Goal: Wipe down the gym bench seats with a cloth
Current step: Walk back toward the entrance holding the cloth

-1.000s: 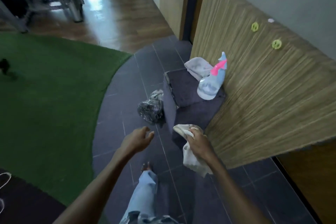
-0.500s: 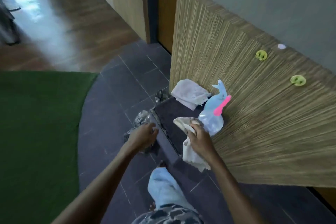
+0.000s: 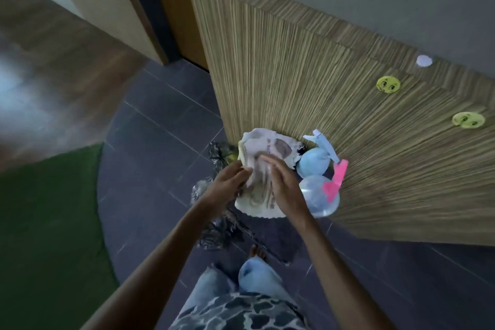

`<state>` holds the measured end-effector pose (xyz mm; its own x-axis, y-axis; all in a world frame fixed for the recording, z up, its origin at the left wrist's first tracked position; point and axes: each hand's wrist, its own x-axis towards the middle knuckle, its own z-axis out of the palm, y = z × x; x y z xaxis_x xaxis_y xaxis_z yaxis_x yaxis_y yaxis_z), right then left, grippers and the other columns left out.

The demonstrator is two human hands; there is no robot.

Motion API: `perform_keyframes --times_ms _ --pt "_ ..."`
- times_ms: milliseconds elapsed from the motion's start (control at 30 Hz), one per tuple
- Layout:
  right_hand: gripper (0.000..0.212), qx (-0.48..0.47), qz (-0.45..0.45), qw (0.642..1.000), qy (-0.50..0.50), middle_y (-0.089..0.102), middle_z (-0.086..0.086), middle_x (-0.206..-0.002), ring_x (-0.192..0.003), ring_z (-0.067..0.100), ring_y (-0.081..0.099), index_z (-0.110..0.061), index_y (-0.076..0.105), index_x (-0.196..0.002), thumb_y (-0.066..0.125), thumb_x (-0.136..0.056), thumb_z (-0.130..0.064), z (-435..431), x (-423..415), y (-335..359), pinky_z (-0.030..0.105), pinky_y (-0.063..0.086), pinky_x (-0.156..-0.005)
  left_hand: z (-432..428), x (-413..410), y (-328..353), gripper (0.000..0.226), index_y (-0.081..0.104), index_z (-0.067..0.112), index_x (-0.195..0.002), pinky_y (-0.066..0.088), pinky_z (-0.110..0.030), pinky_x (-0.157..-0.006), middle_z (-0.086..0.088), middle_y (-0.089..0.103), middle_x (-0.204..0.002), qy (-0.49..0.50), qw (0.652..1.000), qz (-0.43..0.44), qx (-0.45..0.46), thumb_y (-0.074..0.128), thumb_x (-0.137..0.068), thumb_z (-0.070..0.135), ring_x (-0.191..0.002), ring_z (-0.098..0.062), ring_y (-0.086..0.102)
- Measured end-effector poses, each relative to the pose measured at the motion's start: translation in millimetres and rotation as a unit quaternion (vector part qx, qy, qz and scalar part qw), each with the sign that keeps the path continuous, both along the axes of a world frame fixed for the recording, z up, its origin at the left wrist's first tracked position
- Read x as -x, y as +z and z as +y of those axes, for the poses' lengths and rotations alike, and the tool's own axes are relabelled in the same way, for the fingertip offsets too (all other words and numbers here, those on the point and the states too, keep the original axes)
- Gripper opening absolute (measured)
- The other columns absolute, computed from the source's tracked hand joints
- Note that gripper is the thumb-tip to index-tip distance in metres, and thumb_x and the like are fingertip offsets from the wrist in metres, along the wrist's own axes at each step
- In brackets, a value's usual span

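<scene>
A crumpled whitish cloth lies on a low dark box by the wood-grain wall panel, with both my hands on it. My left hand pinches its left edge with curled fingers. My right hand lies over the cloth with fingers stretched out. A second pale cloth is bunched just beyond them. Two spray bottles stand to the right: a light blue one and a clear one with a pink trigger. No gym bench is in view.
A crinkled plastic bag sits on the dark floor tiles left of the box. Green turf covers the floor at the left. My legs and a bare foot are below. Yellow smiley stickers dot the panel.
I have stepped up close to the box and now look down on it. My left hand moved from the plastic bag onto the cloth, joining the right hand.
</scene>
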<state>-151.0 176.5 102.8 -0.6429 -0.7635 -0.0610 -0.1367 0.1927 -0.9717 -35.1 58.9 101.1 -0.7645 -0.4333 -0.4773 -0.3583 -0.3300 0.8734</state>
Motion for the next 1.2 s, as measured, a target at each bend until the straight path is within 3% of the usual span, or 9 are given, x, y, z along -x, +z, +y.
perform_keyframes --times_ms 133,200,300,433,700,867,933,1067,1200 --pt "0.035 0.043 0.022 0.996 -0.069 0.049 -0.011 -0.139 -0.133 0.003 0.041 -0.021 0.052 -0.131 0.043 -0.100 -0.006 -14 -7 3 0.019 0.036 -0.106 -33 2 -7 0.027 0.055 0.004 -0.112 0.049 -0.028 -0.061 -0.013 0.059 -0.090 -0.003 0.999 0.030 0.019 0.062 -0.091 0.018 -0.071 -0.016 0.059" --pt "0.042 0.042 0.030 0.988 -0.144 0.044 -0.015 -0.142 -0.130 0.010 0.045 -0.034 0.044 -0.134 0.051 -0.097 -0.016 -19 -11 -2 0.028 0.043 -0.102 -50 2 -9 0.036 0.053 0.001 -0.115 0.051 -0.042 -0.068 -0.020 0.058 -0.095 -0.019 0.999 0.045 0.000 0.065 -0.087 0.022 -0.079 -0.029 0.057" --pt "0.046 -0.005 -0.095 0.972 -0.214 0.045 -0.013 -0.141 -0.124 0.009 0.049 -0.040 0.043 -0.131 0.062 -0.092 -0.024 -30 -22 -7 0.035 0.045 -0.102 -73 -2 -6 0.035 0.054 0.010 -0.117 0.052 -0.053 -0.072 -0.016 0.066 -0.099 -0.073 0.996 0.052 -0.029 0.067 -0.086 0.023 -0.085 -0.033 0.061" --pt "0.048 0.014 -0.252 0.941 -0.226 0.062 0.010 -0.125 -0.116 0.021 0.060 -0.025 0.048 -0.135 0.065 -0.091 -0.017 -44 -41 -9 0.038 0.048 -0.100 -99 -12 -3 0.023 0.052 0.008 -0.112 0.053 -0.027 -0.057 -0.008 0.064 -0.093 -0.111 0.986 0.059 -0.112 0.059 -0.090 0.005 -0.076 -0.019 0.062" --pt "0.062 0.057 -0.336 0.898 -0.279 0.060 0.008 -0.127 -0.112 0.024 0.062 -0.019 0.049 -0.133 0.073 -0.077 -0.014 -51 -96 -31 0.042 0.053 -0.092 -123 -38 -32 0.037 0.053 0.012 -0.123 0.058 -0.046 -0.078 -0.010 0.067 -0.111 -0.153 0.953 0.015 -0.260 0.060 -0.087 0.005 -0.096 -0.026 0.066" --pt "0.047 -0.023 -0.324 0.876 -0.358 0.060 0.005 -0.122 -0.103 0.022 0.065 -0.018 0.052 -0.124 0.070 -0.084 -0.002 -34 -113 -57 0.044 0.056 -0.088 -104 -41 -56 0.025 0.054 0.014 -0.112 0.046 -0.024 -0.051 -0.005 0.056 -0.075 -0.196 0.973 -0.081 -0.090 0.061 -0.089 0.008 -0.059 -0.012 0.051" --pt "0.043 -0.045 -0.292 0.872 -0.390 0.061 0.000 -0.112 -0.097 0.015 0.065 -0.019 0.053 -0.120 0.070 -0.084 -0.002 -30 -114 -67 0.033 0.057 -0.081 -94 -36 -66 0.031 0.053 0.012 -0.119 0.044 -0.025 -0.049 -0.005 0.061 -0.075 -0.205 0.972 -0.113 -0.018 0.064 -0.090 0.016 -0.057 -0.011 0.054" --pt "0.038 -0.108 -0.193 0.884 -0.412 0.057 -0.002 -0.109 -0.098 0.012 0.059 -0.019 0.054 -0.119 0.067 -0.086 -0.007 -29 -104 -89 0.010 0.046 -0.070 -80 -13 -97 0.041 0.055 0.016 -0.120 0.058 -0.049 -0.078 -0.009 0.069 -0.104 -0.209 0.966 -0.142 0.051 0.070 -0.085 0.033 -0.090 -0.031 0.068" --pt "0.036 -0.169 -0.124 0.884 -0.418 0.046 0.004 -0.121 -0.093 0.003 0.051 -0.019 0.055 -0.122 0.063 -0.088 -0.013 -24 -93 -118 0.016 0.042 -0.080 -67 4 -120 0.059 0.044 0.018 -0.135 0.052 -0.038 -0.091 0.001 0.064 -0.116 -0.232 0.958 -0.139 0.097 0.072 -0.084 0.027 -0.104 -0.020 0.063"
